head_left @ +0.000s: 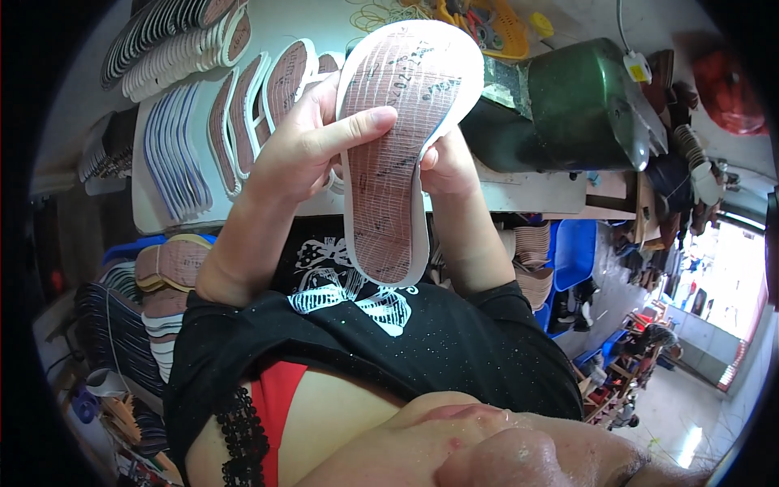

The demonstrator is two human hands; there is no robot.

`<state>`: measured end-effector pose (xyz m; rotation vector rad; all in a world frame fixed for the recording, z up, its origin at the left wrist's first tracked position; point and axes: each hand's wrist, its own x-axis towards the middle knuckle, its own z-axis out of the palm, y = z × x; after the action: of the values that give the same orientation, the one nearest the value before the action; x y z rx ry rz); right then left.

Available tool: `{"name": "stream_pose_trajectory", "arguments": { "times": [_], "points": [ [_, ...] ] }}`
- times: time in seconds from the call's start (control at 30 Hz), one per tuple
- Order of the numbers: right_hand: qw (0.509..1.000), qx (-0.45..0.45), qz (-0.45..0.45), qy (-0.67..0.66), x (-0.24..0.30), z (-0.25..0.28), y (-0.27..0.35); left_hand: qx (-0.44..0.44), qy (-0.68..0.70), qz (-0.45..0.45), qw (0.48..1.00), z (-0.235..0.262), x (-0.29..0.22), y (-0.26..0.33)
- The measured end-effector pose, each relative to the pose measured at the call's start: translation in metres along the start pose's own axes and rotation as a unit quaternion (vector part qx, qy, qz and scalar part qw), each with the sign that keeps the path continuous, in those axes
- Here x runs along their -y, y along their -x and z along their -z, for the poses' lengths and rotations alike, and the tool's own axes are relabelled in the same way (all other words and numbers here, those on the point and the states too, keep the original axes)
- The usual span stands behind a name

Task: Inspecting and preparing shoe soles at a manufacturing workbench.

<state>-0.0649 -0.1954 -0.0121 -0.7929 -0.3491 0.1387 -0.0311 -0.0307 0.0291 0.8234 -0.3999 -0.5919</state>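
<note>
Upright in front of me is a shoe insole (pixel 381 203), its face brown with a fine white grid and its rim white. Dark handwritten marks run across it, and its wide end points up. My left hand (pixel 304 150) grips its left edge, the thumb lying flat across the brown face and the fingers hidden behind. On the opposite side, at the narrow waist, my right hand (pixel 452 166) is closed on the edge; most of its fingers are out of sight behind the insole.
A white table (pixel 527 191) bears rows of insoles (pixel 174 150) at left. A dark green machine housing (pixel 568 105) stands at right, and a yellow basket (pixel 495 28) lies behind. Blue crates (pixel 572 252) and stacked insoles (pixel 170 264) are below table level.
</note>
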Motion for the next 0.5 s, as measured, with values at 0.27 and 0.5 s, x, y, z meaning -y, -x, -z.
{"name": "stream_pose_trajectory", "arguments": {
  "times": [0.27,0.5],
  "points": [
    [0.934,-0.081,-0.13,0.324,0.051,-0.033,-0.011,-0.079,-0.167,-0.011,0.983,0.016,-0.004,0.004],
    [0.851,-0.041,-0.089,0.516,0.044,-0.038,-0.008,-0.126,-0.265,-0.083,0.952,0.01,0.013,0.0]
  ]
}}
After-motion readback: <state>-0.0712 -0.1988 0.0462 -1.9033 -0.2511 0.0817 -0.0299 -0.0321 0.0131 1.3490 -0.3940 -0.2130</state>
